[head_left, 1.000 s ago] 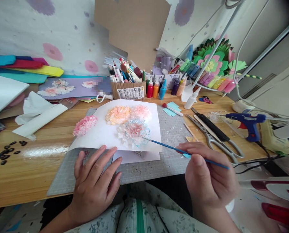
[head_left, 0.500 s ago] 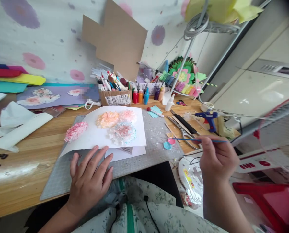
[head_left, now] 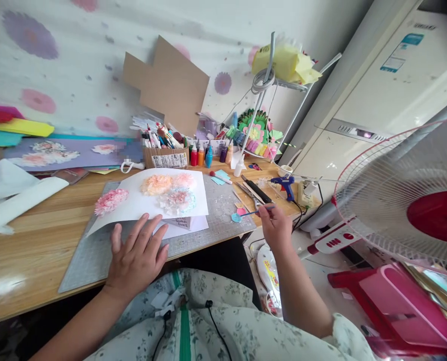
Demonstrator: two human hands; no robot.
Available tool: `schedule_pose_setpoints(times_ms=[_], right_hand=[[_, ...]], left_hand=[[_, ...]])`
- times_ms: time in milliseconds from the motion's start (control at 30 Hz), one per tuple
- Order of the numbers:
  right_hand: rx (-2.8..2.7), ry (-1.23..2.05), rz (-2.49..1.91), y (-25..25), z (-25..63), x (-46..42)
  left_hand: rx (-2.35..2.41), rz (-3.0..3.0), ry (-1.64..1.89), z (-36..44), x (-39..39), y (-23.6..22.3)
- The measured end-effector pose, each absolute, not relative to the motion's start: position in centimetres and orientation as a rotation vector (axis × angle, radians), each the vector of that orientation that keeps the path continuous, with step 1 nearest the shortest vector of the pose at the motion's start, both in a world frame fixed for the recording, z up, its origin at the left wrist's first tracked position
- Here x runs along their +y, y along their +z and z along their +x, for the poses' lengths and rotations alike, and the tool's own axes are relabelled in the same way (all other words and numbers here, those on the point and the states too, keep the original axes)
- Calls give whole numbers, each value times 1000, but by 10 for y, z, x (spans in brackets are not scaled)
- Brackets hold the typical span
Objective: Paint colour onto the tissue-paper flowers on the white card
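Note:
My left hand (head_left: 135, 260) lies with fingers spread at the lower edge of a curved white paper sheet (head_left: 137, 198), fingertips at its rim. The sheet carries fluffy flowers: an orange one (head_left: 156, 184), a pale pink one (head_left: 185, 180), a blue-and-white one (head_left: 177, 200) and a deeper pink one (head_left: 111, 201) at its left. My right hand (head_left: 278, 228) is closed on a thin blue stick (head_left: 251, 212); whether it is a brush I cannot tell. Its far end is by a small light-blue piece (head_left: 236, 217) and a pink piece (head_left: 241, 211).
Beneath the sheet lies a grey cutting mat (head_left: 80, 271). Scissors (head_left: 251, 194), a blue glue gun (head_left: 284, 185) and a white bottle (head_left: 239, 167) stand or lie at right. Behind are paint bottles (head_left: 209, 158) and a pen-filled cardboard box (head_left: 169, 159). A fan (head_left: 377, 200) stands far right.
The view has swung right, bringing the fan in. My right hand has moved with the stick toward the small coloured pieces, its end now lower by the blue one. My left hand stays by the sheet.

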State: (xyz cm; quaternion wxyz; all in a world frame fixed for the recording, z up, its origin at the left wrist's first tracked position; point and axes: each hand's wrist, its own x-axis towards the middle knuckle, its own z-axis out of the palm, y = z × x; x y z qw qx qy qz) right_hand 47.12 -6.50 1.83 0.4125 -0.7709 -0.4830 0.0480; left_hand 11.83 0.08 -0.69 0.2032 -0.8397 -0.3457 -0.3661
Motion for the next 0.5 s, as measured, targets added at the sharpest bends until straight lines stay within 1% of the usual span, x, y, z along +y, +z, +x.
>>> schedule_pose_setpoints(times_ms=[500], right_hand=[[-1324,33,-2143,48,462,-54]], left_hand=[[-982,-2362,-1094,117,6,-14]])
